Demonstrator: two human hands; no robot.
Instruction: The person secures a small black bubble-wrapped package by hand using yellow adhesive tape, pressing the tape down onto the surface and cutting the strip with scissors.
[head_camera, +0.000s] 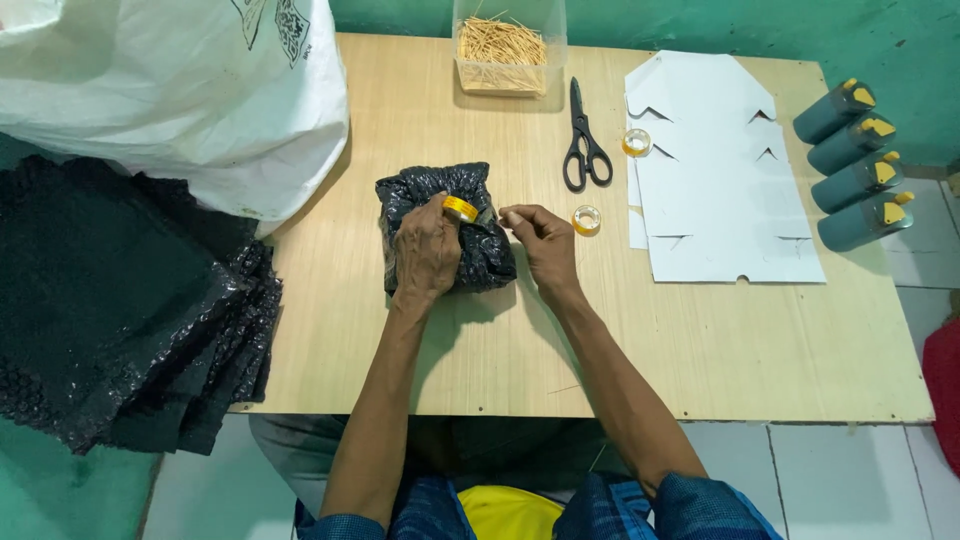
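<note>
Wooden table (500, 370) fills most of the view, pale plywood top. Big white woven sack (190, 100) sits at its far left corner, hanging over the edge. Beside the table on the left, a stack of black bubble-wrap sheets (120, 300), apparently not yet used. White cardboard cutouts (720, 170) lie flat on the right side of the table, and four teal bottles with yellow caps (855, 165) lie in a row at the right edge. Clear plastic box of toothpicks (503, 55) stands at the far edge. Black bubble-wrapped parcel (440, 225) sits near the table centre, already bundled shut and looking fully wrapped; taping appears to be the stage in hand, and no finished strip can be made out on it. Black scissors (583, 145) lie just right of the parcel, untouched. Left hand (425, 250) presses down on the parcel, fingers closed around a yellow-cored tape roll (460, 208) on its top. Right hand (540, 240) is just beside the parcel, thumb and forefinger pinched together, probably on the tape end, too thin to confirm. Two spare small tape rolls: one (587, 219) near the right hand, one (636, 142) on the cardboard edge.
</note>
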